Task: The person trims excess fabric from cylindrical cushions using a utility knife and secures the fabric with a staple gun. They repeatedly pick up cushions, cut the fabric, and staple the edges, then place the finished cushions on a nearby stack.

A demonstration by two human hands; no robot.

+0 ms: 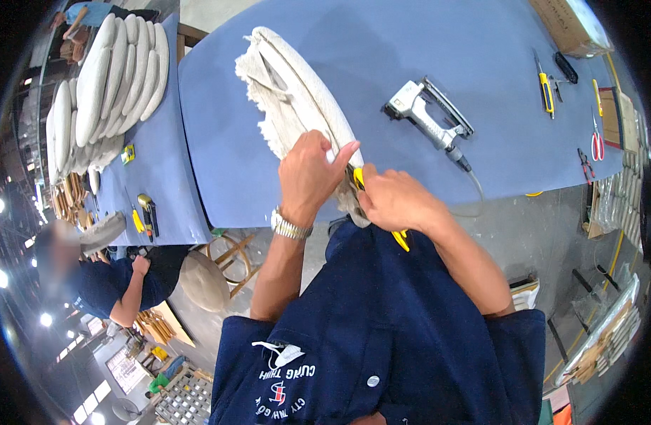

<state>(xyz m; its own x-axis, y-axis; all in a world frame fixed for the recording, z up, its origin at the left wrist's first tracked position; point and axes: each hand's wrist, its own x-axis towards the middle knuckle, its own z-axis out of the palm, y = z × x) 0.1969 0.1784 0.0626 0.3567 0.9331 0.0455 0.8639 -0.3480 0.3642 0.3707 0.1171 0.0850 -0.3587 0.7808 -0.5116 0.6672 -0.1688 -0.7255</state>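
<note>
A long, padded cushion in beige fabric lies on the blue table, its near end close to my body. Ragged cloth runs along its left side, with a white strip showing in the fold. My left hand is closed on the fabric near that end, thumb stretched toward the right. Beside it, my right hand grips what looks like a yellow utility knife against the cushion's near end. Its blade is hidden. To the right lies a silver staple gun with a hose attached.
The blue table holds a yellow screwdriver, red-handled scissors, pliers and a cardboard box at the far right. On the left table, cushions are piled. Another person works there beside a round stool.
</note>
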